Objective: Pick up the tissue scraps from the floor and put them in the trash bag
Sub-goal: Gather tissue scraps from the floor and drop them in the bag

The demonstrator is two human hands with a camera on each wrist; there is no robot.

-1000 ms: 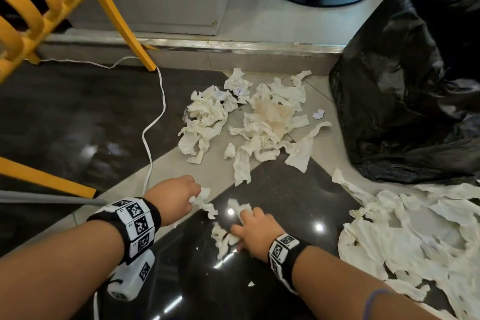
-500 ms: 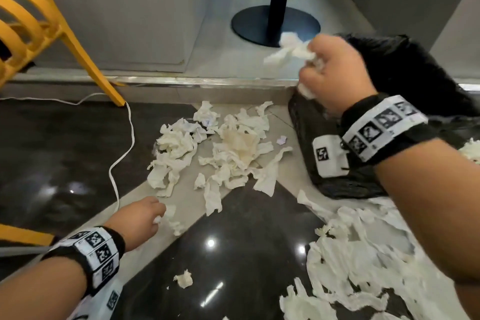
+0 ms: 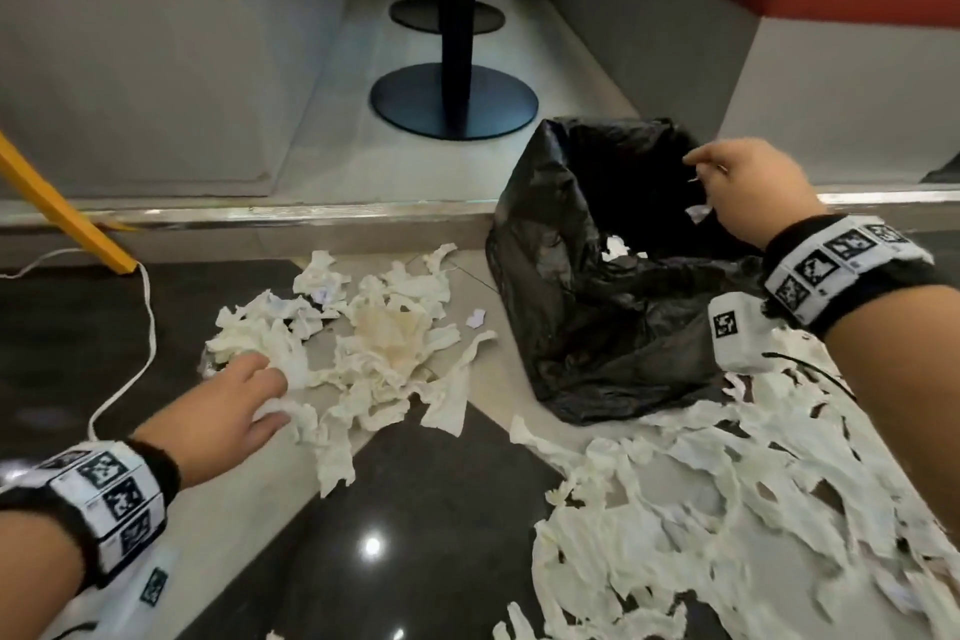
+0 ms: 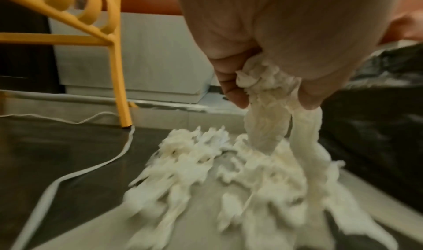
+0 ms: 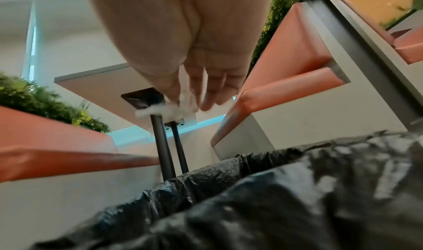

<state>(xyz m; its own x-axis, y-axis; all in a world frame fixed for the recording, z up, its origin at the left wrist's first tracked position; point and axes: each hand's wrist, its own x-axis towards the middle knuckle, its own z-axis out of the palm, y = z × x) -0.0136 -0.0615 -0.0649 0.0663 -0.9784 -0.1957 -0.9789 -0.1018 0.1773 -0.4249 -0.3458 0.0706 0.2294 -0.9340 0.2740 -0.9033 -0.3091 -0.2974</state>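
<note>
Above the mouth of the black trash bag (image 3: 587,307) your right hand (image 3: 748,192) hangs with its fingers (image 5: 207,98) pointing down and loosely spread. A small white tissue fragment (image 5: 164,110) sits right at the fingertips in the right wrist view; whether it is still pinched or already free cannot be told. In the head view a small scrap (image 3: 698,212) shows just under the same hand, inside the bag's opening, and one more white piece (image 3: 618,246) lies lower within the bag.

Your left hand (image 3: 228,411) is down at the near-left edge of the central tissue pile (image 3: 384,348) on the floor. The left wrist view shows its fingers (image 4: 231,89) and thumb curled round a bunch of tissue strips (image 4: 267,98); the strips hang from the grip and their lower ends trail into the pile beneath.

A second, larger spread of torn tissue (image 3: 727,509) covers the floor in front of the bag, below your right forearm. A white cable (image 3: 148,322) runs over the dark tile to the left of the central pile, passing the foot of a yellow chair leg (image 3: 67,218). Beyond the bag stands a black table pedestal (image 3: 454,104) on the raised step.
</note>
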